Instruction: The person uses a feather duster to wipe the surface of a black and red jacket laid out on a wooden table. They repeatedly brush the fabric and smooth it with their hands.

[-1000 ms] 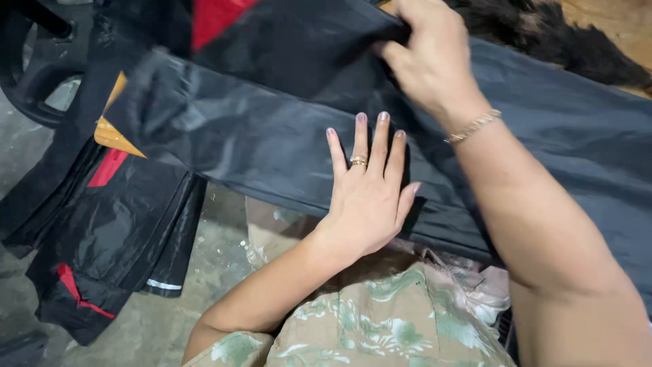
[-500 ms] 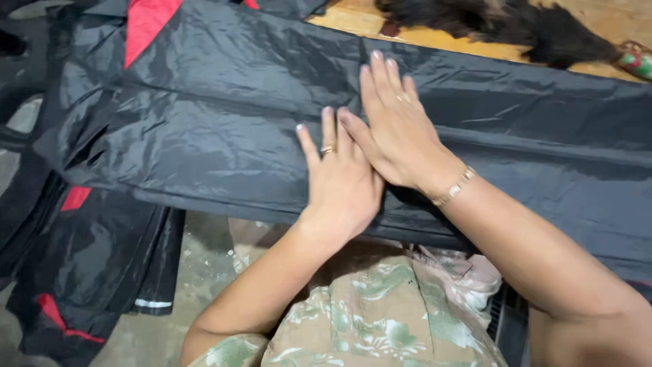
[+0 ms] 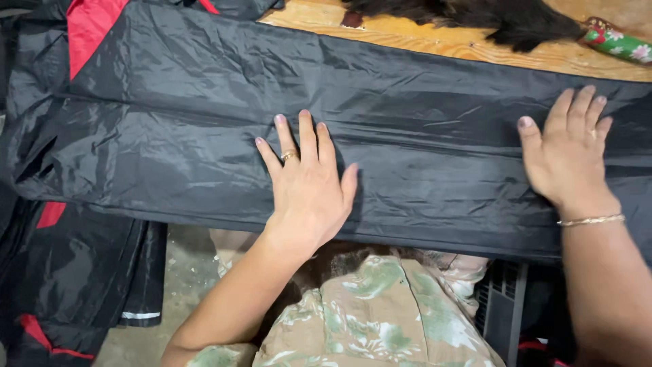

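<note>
From the camera on my head I look down at a long black garment of thin, shiny, crinkled fabric [image 3: 421, 136] stretched flat across the light wooden tabletop [image 3: 435, 42], its near edge hanging just over the table's side above my lap. My left hand [image 3: 307, 185] lies palm down on the middle of the fabric, fingers [image 3: 304, 132] stretched out and a little spread, thumb out to the side, a gold ring on one finger; it grips nothing and only presses on the cloth. My right hand [image 3: 567, 153] is flat on the same fabric well off to the right, fingers open and fanned, a thin gold bracelet [image 3: 591, 220] at the wrist; it holds nothing either. Half a second ago my two hands lay touching, side by side, near the centre of the cloth; now the right one has slid away along its length while the left has stayed about where it was, and the stretch between them looks smoother. At the garment's upper left a red panel [image 3: 92, 27] shows. Beyond it on the wood lies a dark feather duster [image 3: 489, 17] with a green flowered handle [image 3: 618, 42]. To my lower left more black and red fabric [image 3: 64, 272] hangs toward the floor.
</note>
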